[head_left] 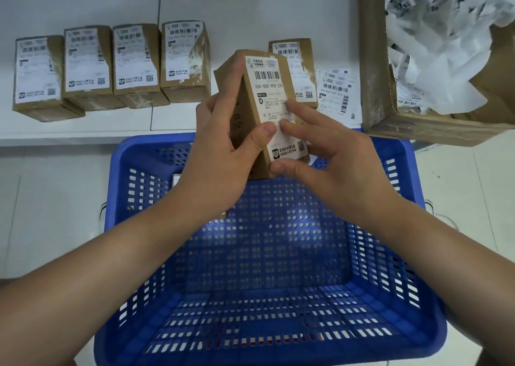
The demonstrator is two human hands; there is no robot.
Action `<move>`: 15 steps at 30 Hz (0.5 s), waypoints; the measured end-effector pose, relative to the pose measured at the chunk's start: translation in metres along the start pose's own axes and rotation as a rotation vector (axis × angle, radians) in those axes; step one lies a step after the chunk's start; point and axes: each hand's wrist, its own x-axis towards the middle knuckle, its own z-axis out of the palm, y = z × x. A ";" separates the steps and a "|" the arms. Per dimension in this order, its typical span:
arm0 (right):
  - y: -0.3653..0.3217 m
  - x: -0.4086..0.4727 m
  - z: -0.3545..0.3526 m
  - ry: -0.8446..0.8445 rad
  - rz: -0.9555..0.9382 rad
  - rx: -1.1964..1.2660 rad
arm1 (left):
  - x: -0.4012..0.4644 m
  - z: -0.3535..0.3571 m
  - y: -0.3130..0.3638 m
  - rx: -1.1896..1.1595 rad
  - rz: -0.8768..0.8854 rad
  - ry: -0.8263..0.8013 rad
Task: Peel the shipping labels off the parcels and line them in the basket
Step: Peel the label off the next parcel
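Nearest to us sits the blue basket point(267, 296), its perforated floor and walls showing between our two forearms. Against its far left wall we can just make out a small brown item, mostly hidden behind our left wrist; what it is we cannot tell.

Above the basket's far half we hold one parcel point(252, 109), tilted, with its shipping label point(274, 109) still stuck flat on the face turned toward us. Our left hand point(223, 153) grips the parcel from the left side, fingers curled behind it and the thumb pressed on the label's left edge. Our right hand point(331, 153) grasps it from the right: the thumb is under the parcel's near bottom corner and two fingertips are touching the label's middle.

Beyond the basket lies the white table point(83, 3). On it, to the left, four parcels point(111, 67) stand side by side in a row, each with its label on. A fifth parcel point(295, 70) lies just behind the one we hold, partly hidden by it. Just to its right a few loose labels point(338, 95) lie flat on the table. At the far right a large cardboard box point(390, 109) holds a heap of crumpled label paper point(446, 39).
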 end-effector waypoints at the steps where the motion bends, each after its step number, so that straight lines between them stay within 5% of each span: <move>1: 0.001 0.001 -0.001 0.005 -0.004 -0.002 | 0.000 0.000 0.000 0.006 0.002 0.001; 11: 0.004 -0.005 0.001 0.138 -0.237 -0.266 | -0.004 0.003 -0.003 0.021 0.006 -0.004; 15: 0.000 -0.002 -0.006 0.076 -0.174 -0.170 | 0.000 0.001 -0.002 0.004 0.034 0.009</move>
